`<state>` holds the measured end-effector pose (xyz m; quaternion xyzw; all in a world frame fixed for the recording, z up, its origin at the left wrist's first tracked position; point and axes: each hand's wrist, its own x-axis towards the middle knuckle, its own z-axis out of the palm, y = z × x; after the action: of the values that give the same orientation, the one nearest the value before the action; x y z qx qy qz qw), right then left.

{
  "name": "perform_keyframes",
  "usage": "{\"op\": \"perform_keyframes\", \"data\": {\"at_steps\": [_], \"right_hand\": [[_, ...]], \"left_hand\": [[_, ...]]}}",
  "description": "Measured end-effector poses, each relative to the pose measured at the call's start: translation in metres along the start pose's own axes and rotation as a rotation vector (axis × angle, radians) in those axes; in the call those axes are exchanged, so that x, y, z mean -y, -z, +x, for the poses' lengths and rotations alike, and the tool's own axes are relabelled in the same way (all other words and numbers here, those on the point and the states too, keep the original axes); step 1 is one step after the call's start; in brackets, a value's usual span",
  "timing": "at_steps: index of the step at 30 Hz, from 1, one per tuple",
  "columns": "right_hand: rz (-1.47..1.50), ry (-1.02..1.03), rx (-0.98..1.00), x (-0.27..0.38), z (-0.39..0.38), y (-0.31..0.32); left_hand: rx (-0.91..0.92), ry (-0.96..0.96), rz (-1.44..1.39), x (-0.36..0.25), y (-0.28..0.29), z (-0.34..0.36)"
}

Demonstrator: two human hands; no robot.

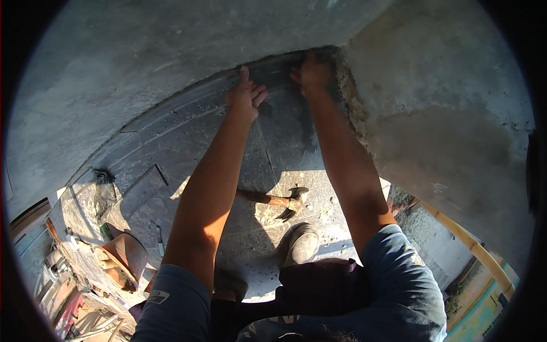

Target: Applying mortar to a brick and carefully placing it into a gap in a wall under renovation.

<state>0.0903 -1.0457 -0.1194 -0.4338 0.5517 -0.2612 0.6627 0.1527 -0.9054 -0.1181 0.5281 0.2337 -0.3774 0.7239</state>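
Observation:
Both my arms reach forward to the foot of a grey plastered wall. A dark, narrow skirting strip runs along the wall's base there. My left hand is open, its thumb up against the strip and its other fingers spread loosely. Close to the corner, my right hand presses its fingertips on the strip's right end, the thumb held apart. Neither hand appears to grip anything. A hammer with a wooden handle lies on the tiled floor between my forearms.
At right stands another plastered wall with a rough, broken edge by the corner. A bamboo pole leans at lower right. To the left lie a dark square tile, an orange-brown container and scattered debris. My shoe is behind the hammer.

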Motion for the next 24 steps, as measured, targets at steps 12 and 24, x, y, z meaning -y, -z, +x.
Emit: {"op": "perform_keyframes", "data": {"at_steps": [12,24], "right_hand": [[-0.029,0.015,0.034,0.003,0.015,-0.004],[0.402,0.074,0.133,-0.038,-0.014,0.029]], "left_hand": [[-0.163,-0.059,-0.115,-0.014,-0.035,0.012],[0.226,-0.104,-0.317,0.044,0.03,0.006]]}}
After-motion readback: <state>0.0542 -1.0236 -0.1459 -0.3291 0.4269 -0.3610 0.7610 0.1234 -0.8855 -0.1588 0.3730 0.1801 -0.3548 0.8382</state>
